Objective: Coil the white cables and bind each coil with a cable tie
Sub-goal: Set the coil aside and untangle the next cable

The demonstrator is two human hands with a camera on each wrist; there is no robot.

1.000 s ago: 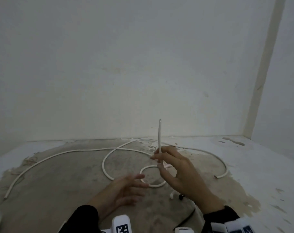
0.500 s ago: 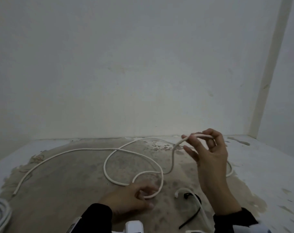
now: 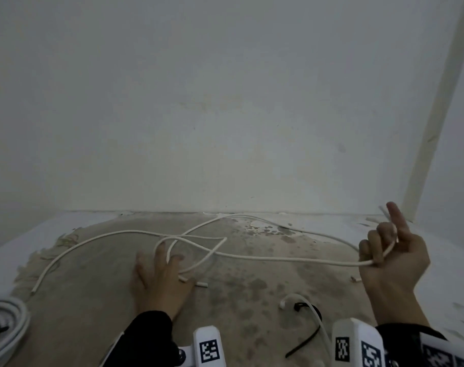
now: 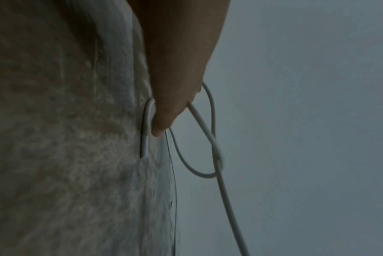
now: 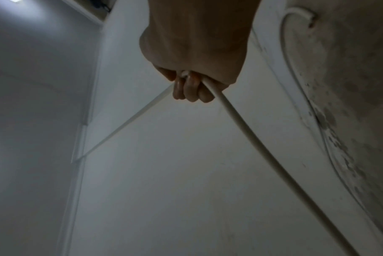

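Note:
A long white cable [image 3: 278, 258] lies in loops on the stained floor [image 3: 252, 300]. My left hand [image 3: 162, 260] lies flat on the floor with its fingers spread over a loop, and one strand passes between two fingers. The left wrist view shows those fingers [image 4: 164, 112] straight, with cable loops [image 4: 219, 173] around them. Off to the right and raised, my right hand [image 3: 382, 247] grips the cable with curled fingers, the index finger pointing up. From it the strand runs almost straight to the loops. In the right wrist view the curled fingers [image 5: 192, 86] hold the cable [image 5: 252, 138].
A bound coil of white cable [image 3: 3, 321] lies at the lower left edge. Near my right wrist lie a black cable tie [image 3: 302, 340] and another white cable end [image 3: 299, 300]. Short white offcuts [image 3: 201, 284] lie near the left hand. The wall [image 3: 225, 128] stands close behind.
My right hand has swung out to the right with the cable, drawing it nearly straight. My left hand has gone forward and flattened onto the loop.

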